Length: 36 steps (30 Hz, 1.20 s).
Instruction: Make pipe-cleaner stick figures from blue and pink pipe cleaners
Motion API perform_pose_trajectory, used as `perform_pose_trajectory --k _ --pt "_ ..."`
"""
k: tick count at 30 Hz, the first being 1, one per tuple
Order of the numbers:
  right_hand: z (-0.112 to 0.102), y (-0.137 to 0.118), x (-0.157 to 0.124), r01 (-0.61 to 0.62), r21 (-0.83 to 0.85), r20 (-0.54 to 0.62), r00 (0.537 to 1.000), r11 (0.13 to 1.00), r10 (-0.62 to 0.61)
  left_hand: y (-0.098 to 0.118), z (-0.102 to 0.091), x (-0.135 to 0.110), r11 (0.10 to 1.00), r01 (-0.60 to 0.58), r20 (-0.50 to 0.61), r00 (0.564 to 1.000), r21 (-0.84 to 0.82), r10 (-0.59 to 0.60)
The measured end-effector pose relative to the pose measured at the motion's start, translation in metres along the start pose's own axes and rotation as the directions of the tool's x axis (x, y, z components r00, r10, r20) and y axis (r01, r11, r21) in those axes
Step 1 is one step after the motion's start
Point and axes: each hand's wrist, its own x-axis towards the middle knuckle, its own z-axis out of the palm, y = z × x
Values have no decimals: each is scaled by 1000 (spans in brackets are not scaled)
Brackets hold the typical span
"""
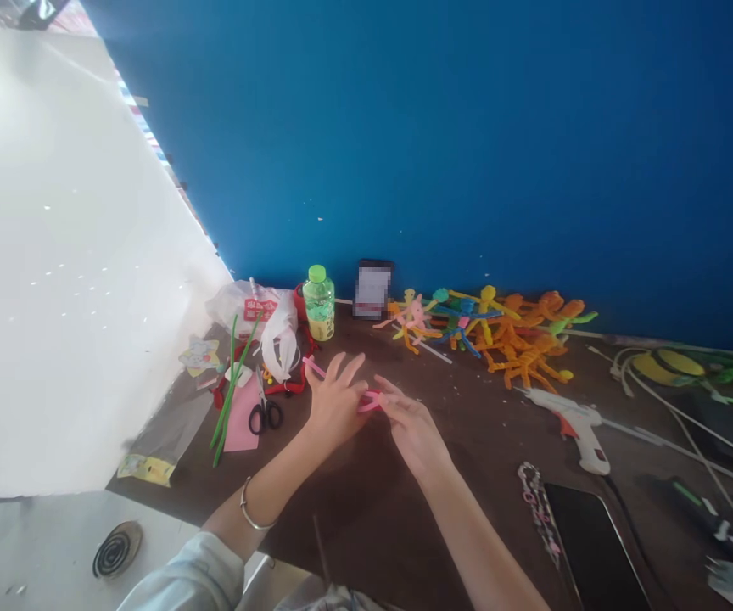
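Pink pipe cleaner (370,401) spans both hands above the counter (366,518), long axis roughly side to side. Left hand (334,403) half-closed on it; right hand (410,427) pinches the loop, nearer.

Strong glare on white panel (54,255), upper left; wide-angle bending at edges; brown tabletop (354,518) dim, slightly soft.
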Motion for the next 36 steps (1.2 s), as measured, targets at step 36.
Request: perform_pose_trajectory --k 36 --pt "-22 -15 4 17 88 -129 992 996 -5 2 17 -1 723 68 283 942 -687 180"
